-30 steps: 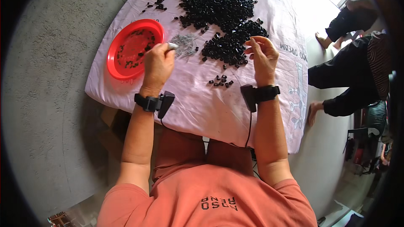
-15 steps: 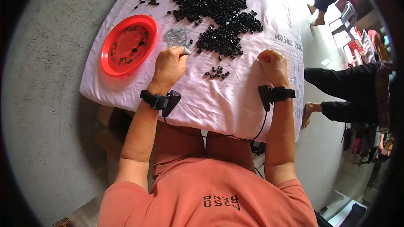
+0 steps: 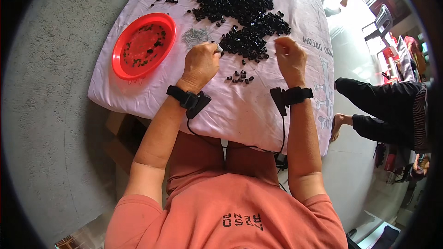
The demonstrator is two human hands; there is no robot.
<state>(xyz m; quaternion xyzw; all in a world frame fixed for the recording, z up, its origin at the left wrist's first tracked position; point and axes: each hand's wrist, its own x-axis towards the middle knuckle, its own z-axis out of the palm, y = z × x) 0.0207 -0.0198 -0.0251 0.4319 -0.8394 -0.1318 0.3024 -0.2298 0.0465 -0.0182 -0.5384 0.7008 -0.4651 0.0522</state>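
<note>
My left hand (image 3: 201, 63) is closed, with a small silvery-grey thing (image 3: 219, 49) showing at its fingertips, too small to name. It is just below a loose heap of thin silvery wire-like pieces (image 3: 194, 36) and left of a large pile of small black pieces (image 3: 244, 41). My right hand (image 3: 291, 60) is raised to the right of that pile, thumb and fingers drawn together in a pinch; what they hold, if anything, I cannot make out. A few loose black pieces (image 3: 240, 77) lie on the cloth between my hands.
A red round basin (image 3: 119, 55) with scattered dark pieces stands on the left of the pink cloth-covered table (image 3: 230, 120). A cable runs between the black wrist devices. Right of the table are another person's legs (image 3: 378, 106) and a grey chair (image 3: 380, 23).
My left hand has shifted right and slightly away from me, towards the black pile. My right hand has moved left and farther forward. A person in the background at the upper right has moved.
</note>
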